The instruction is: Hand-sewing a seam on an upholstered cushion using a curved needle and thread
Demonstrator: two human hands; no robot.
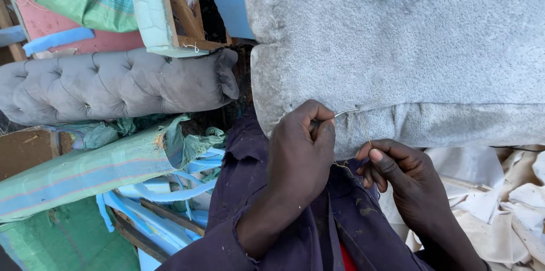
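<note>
A large grey fabric cushion (431,55) fills the upper right, with a seam line running across it. My left hand (301,152) pinches a curved metal needle (345,113) whose tip enters the seam. A thin yellowish thread (366,129) runs from the needle down to my right hand (403,177), which holds it between the fingers just below the cushion's lower edge. Both my sleeves are dark purple.
A grey tufted roll (113,83) lies at the left. Green striped woven sacking (85,169) and blue foam strips (170,191) sit lower left. A wooden frame with pale foam (164,15) stands at the top. White cloth scraps (505,203) lie at the right.
</note>
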